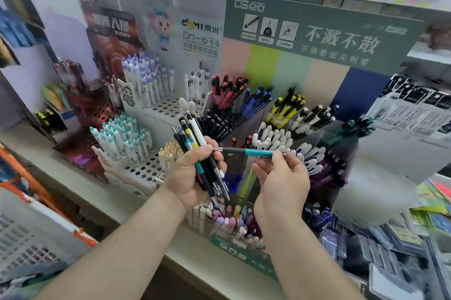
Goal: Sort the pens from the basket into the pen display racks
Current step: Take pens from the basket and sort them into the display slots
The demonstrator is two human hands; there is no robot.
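Note:
My left hand (192,173) grips a bundle of several pens (195,146), black, white and teal, fanned upward over the shelf. My right hand (280,180) pinches a teal and grey pen (251,152) that lies level, its silver tip pointing left at my left thumb. Behind both hands stands the green pen display rack (324,38) with clear compartments of red, blue, yellow, black and white pens. A white perforated rack (146,168) with teal-capped pens stands to the left. The grey basket (26,234) with orange handles sits at the lower left.
Further pen stands with blue-capped and white pens line the back left. Packaged stationery (402,246) is piled at the lower right, and more packets hang at the right. A pale shelf edge (136,214) runs across below my forearms. Upper shelves hold blurred coloured goods.

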